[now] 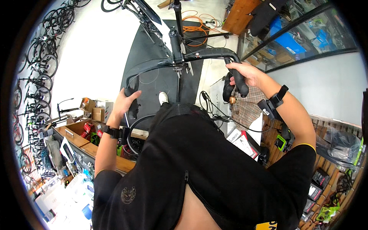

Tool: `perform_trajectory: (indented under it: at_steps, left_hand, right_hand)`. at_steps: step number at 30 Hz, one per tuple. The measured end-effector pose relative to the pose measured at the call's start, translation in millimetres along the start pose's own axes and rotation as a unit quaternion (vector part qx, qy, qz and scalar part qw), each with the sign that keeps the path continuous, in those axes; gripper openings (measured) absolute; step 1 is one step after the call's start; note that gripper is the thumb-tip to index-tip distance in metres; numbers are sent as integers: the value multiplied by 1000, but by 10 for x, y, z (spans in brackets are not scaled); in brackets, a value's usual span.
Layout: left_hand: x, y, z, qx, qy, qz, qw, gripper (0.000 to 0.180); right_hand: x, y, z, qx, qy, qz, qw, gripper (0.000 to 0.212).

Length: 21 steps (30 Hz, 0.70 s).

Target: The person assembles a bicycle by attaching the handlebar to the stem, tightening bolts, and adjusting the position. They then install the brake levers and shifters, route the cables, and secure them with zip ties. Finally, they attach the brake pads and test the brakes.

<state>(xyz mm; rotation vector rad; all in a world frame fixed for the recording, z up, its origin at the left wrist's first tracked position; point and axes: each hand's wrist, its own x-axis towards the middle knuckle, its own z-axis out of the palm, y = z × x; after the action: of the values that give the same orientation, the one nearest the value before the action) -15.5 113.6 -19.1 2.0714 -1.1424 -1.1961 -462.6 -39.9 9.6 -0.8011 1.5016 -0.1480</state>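
Observation:
A black drop handlebar (209, 53) spans the space in front of me, fixed to the stem (176, 46) of a white and black bicycle frame (164, 31). My left hand (124, 101) is wrapped round the bar's left side, thumb over the lever hood. On the other side, my right hand (245, 73) grips the right brake hood (240, 81), with the thumb on top and the fingers partly hidden behind it. Loose thin cables curve beneath the bar. A black strap with a small device sits on each wrist.
The frame is by a black stand (178, 17) on a dark mat (143, 51). An orange hose (195, 30) lies coiled beyond. Left stands a wooden drawer unit (73, 136) with boxes; bicycles (44, 80) line the far left. A glass-fronted cabinet (299, 36) is at right.

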Motion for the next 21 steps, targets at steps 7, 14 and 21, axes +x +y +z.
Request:
perform_trajectory:
  at_steps: [7,14,21]
  left_hand:
    - [190,-367,41,101,52,23,993,71]
    - [88,-139,12,115,23,-22,993,94]
    - [58,-374,58,56,103,67,991,75]
  right_hand:
    - [136,94,130,3,71,-18,997,25]
    - [213,121,21,0,37,-19,999,31]
    - [-152,139,-30,9,-42,-67,997,41]
